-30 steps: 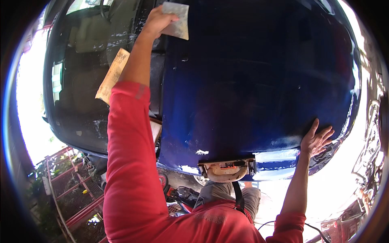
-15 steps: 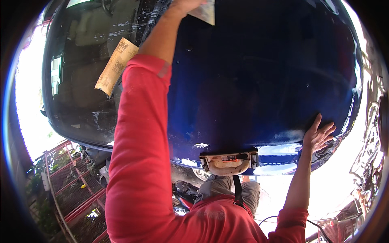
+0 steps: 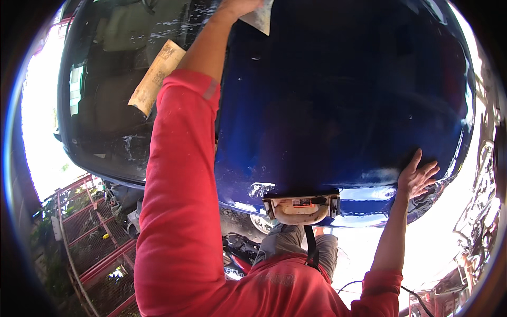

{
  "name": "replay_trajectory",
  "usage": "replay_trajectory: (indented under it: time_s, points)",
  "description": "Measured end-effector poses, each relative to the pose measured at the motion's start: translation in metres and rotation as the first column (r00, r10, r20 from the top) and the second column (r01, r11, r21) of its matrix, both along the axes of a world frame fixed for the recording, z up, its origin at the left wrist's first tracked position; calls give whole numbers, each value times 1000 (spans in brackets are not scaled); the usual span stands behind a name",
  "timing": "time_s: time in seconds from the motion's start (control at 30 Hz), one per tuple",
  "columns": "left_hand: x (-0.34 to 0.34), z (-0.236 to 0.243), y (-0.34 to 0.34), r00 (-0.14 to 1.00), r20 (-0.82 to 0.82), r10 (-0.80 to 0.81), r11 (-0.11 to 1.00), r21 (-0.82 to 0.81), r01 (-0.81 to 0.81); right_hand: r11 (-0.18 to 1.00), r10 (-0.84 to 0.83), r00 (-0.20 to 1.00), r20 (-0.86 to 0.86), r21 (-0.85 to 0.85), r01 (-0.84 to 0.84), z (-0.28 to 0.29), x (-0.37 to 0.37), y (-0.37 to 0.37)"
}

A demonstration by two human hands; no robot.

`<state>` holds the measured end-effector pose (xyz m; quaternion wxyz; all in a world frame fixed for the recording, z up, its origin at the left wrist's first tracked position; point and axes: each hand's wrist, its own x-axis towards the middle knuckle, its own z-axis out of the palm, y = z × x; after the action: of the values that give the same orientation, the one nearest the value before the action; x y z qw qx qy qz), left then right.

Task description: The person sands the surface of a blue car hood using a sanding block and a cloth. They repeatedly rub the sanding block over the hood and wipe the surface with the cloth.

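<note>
Stretched far across a dark blue car hood (image 3: 327, 116), my left hand (image 3: 238, 6) is at the top edge of the view. It grips a pale greyish sheet (image 3: 259, 20) whose pointed corner hangs over the paint; part of the sheet and some fingers are cut off. My right hand (image 3: 418, 177) lies on the hood's near right edge, fingers spread, holding nothing. A curled tan sheet of sandpaper (image 3: 157, 79) rests on the windshield, left of my left forearm. At the hood's near edge, in front of my body, is an off-white block with a handle and end clamps (image 3: 301, 211).
Dark windshield glass (image 3: 113, 95) with whitish smears takes up the left. Red metal mesh frames (image 3: 100, 227) stand at lower left. Tangled parts and cables (image 3: 475, 211) line the right side. A black cord (image 3: 417, 298) runs past my right sleeve.
My left hand and its sheet have shifted slightly left in view. The view itself has moved a little; my right hand stays on the hood edge.
</note>
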<state>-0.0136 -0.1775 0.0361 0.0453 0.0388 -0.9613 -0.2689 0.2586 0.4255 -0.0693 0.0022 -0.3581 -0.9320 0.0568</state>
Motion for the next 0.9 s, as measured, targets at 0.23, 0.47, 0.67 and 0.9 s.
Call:
replay_trajectory:
  time_s: [0.23,0.47,0.67,0.9]
  points:
    - [7,-7,5,995,53,83,884,458,-98,1000,16,1000,-13,-15,-16,0,2,0]
    - [39,-4,26,994,-89,-60,477,872,107,1000,9,1000,14,-18,-8,5,-1,-3]
    - [45,4,62,879,89,468,850,227,-475,1000,0,1000,23,-9,0,8,0,-4]
    - [37,12,61,891,34,453,862,236,-448,1000,5,999,39,-20,-4,9,0,-4]
